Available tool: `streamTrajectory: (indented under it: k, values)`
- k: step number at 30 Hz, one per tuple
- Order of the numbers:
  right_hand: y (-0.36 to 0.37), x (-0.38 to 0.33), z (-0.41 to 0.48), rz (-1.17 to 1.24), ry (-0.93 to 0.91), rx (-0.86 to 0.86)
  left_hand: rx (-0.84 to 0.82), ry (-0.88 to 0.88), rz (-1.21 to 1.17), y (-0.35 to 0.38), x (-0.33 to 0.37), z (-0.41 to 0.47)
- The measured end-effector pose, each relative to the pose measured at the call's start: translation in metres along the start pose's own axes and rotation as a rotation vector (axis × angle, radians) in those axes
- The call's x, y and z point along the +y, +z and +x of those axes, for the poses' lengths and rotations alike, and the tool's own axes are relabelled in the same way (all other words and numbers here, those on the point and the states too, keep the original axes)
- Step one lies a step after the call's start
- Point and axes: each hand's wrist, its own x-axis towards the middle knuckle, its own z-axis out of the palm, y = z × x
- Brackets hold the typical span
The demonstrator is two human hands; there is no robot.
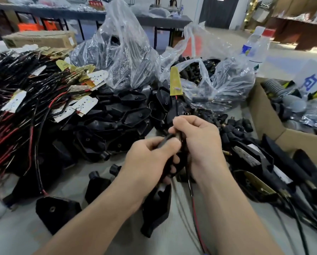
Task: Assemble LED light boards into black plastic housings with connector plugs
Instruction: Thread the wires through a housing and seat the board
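Over the bench (16, 232), the right grip (200, 142) pinches the wires (177, 105) under an upright yellow LED board (175, 81); the left grip (150, 155) clasps, seemingly, a blurred black housing (156, 208).

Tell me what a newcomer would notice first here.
The two hands meet at centre: the left hand grips a black housing, and the right hand holds the wires of a yellow board sticking up above them. Next come the big tangle of wired boards at left and the clear bags of black parts behind.
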Motion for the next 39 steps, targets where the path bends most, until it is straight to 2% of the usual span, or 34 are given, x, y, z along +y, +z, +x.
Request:
streamTrajectory:
  k: [2,4,6,9,12,15,17,20,23,26,28,33,35,39]
  values:
    - [-0.002,-0.003,-0.002,0.018,-0.035,0.038,0.045,-0.066,-0.167,-0.003,0.004,0.004]
    - [-0.003,-0.005,-0.003,-0.005,-0.081,0.055,0.016,-0.099,-0.237,-0.01,0.007,0.007]
    - [-0.001,-0.005,-0.005,-0.011,-0.121,0.03,-0.072,-0.041,-0.102,-0.013,0.003,0.007]
    - [0.0,-0.002,-0.005,-0.183,-0.22,0.098,-0.194,0.046,0.158,-0.01,-0.005,0.006]
    - [-0.003,-0.003,-0.006,-0.195,-0.242,0.139,-0.191,0.065,0.168,-0.01,-0.006,0.007]
    - [-0.007,-0.009,-0.01,-0.17,-0.191,0.028,-0.124,0.056,-0.012,-0.017,0.0,0.009]
    - [-0.012,-0.012,-0.012,-0.328,-0.13,-0.121,-0.05,0.06,-0.121,-0.023,0.005,0.012]
    - [-0.015,-0.018,-0.02,-0.659,-0.017,-0.452,0.086,0.061,-0.216,-0.03,0.008,0.016]
    - [-0.012,-0.018,-0.026,-0.828,-0.014,-0.56,0.157,0.057,-0.215,-0.033,0.007,0.019]
    - [-0.008,-0.019,-0.027,-0.706,-0.038,-0.54,0.143,0.073,-0.258,-0.034,0.006,0.022]
    - [-0.009,-0.023,-0.026,-0.505,-0.068,-0.493,0.118,0.058,-0.311,-0.036,0.008,0.023]
    - [-0.009,-0.027,-0.026,-0.061,-0.081,-0.369,-0.065,-0.017,-0.311,-0.034,0.004,0.02]
    - [-0.008,-0.024,-0.025,-0.049,-0.114,-0.332,-0.067,0.008,-0.245,-0.032,0.002,0.018]
    - [-0.006,-0.02,-0.024,-0.202,-0.275,-0.239,0.01,0.066,-0.185,-0.03,0.002,0.017]
